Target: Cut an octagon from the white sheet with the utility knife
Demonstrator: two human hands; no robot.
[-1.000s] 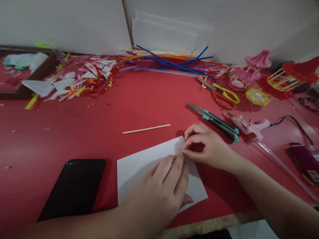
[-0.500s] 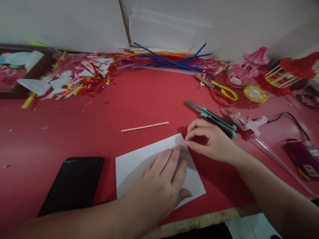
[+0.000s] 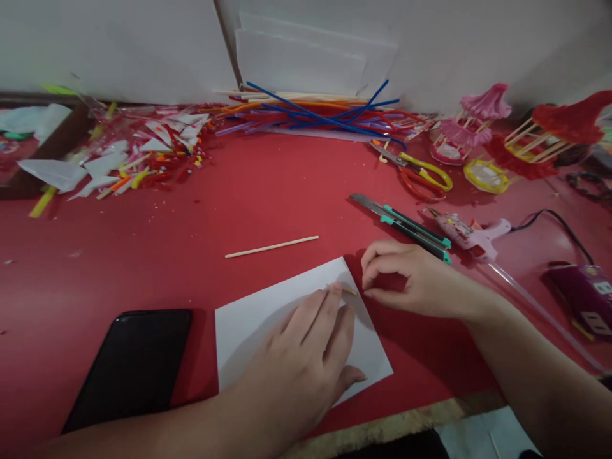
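Note:
A sheet of white paper (image 3: 253, 312) lies on the red table. My left hand (image 3: 306, 357) rests flat on it, fingers stretched out. Its fingertips press on a short piece of thin wooden stick (image 3: 350, 291) near the paper's upper right corner; part of the piece is hidden under them. Just past the paper's right edge is my right hand (image 3: 392, 280), its fingers curled and the thumb close to the index tip, with nothing visible between them. A longer wooden stick (image 3: 271, 247) lies beyond the paper.
A black phone (image 3: 131, 366) lies left of the paper. A utility knife (image 3: 406, 226), scissors (image 3: 421, 172) and a pink glue gun (image 3: 471, 234) lie to the right. Pipe cleaners (image 3: 325, 118) and scraps (image 3: 157, 153) line the back. Pink (image 3: 468, 127) and red (image 3: 549, 137) craft models stand at the back right.
My right hand has drawn slightly right, away from the short stick piece, whose end now shows. My left hand stays on the paper. The view has shifted slightly.

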